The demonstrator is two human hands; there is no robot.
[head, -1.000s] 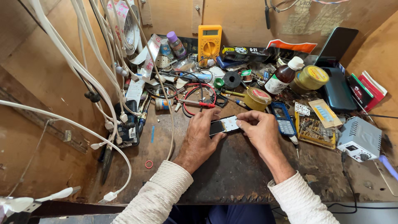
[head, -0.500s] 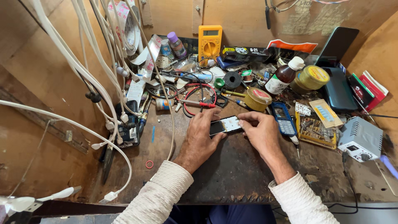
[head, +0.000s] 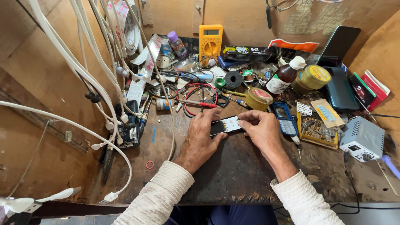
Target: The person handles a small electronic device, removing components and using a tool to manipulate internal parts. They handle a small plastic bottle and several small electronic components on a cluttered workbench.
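**Both hands on a small phone at mid-counter**

At the centre of the frame, a small phone (head: 225, 125) lies flat on the dark, worn counter (head: 233, 175), held between two hands. The left hand (head: 203, 137) comes in from below, its grip closed on the phone's dark left end, thumb along the near edge and fingers on the far edge. The right hand (head: 261, 128) has its grip pinched on the pale right end, fingertips bent down onto it. Both forearms wear cream knitted sleeves that enter from the bottom edge.

Just right of the right hand lies a blue keypad phone (head: 285, 119), and beyond it a yellow tray of small parts (head: 316, 132). A grey power supply box (head: 361, 139) sits at the right edge. Above the hands, touching nothing held, are a roll of yellow tape (head: 258, 98), a red-handled probe with red wire (head: 199, 103) and a black tape roll (head: 233, 79). A yellow multimeter (head: 210, 39) leans against the back wall at upper centre, with a brown bottle with a white cap (head: 284, 76) and a yellow-lidded jar (head: 315, 77) to its right. White charging cables (head: 83, 75) hang down the left side of the frame, and a small red ring (head: 149, 165) lies on the counter lower left of the left hand.
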